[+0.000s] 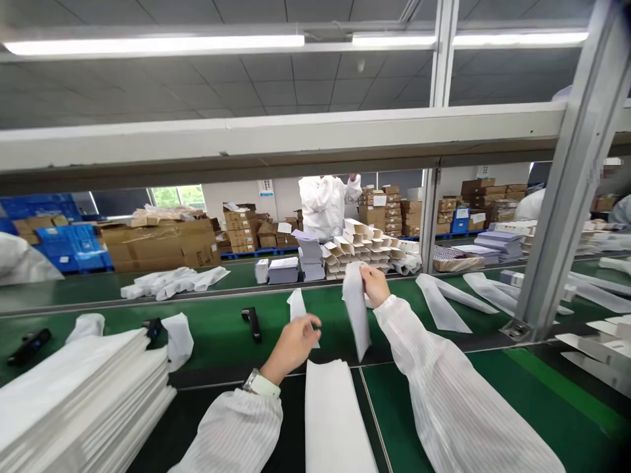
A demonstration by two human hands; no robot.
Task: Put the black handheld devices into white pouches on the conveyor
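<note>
My right hand (375, 285) is closed on the upper edge of a flat white sleeve (355, 312), which hangs down above the green conveyor belt. Loosely curled, my left hand (294, 347) has a small gap between thumb and forefinger, with nothing visible in it. Just behind that hand another white sleeve (296, 304) rests on the belt, partly hidden by the fingers. Below and between my hands lies a stack of flat white sleeves (335, 417). A small black device (252, 324) sits on the belt left of my left hand.
A tall pile of white sheets (73, 401) fills the near left. More black devices (29, 346) and white sleeves (441, 302) lie along the green belt (211, 341). Open white boxes (359, 249) are stacked beyond it. A metal post (562, 184) rises at right; a person in white (323, 207) stands opposite.
</note>
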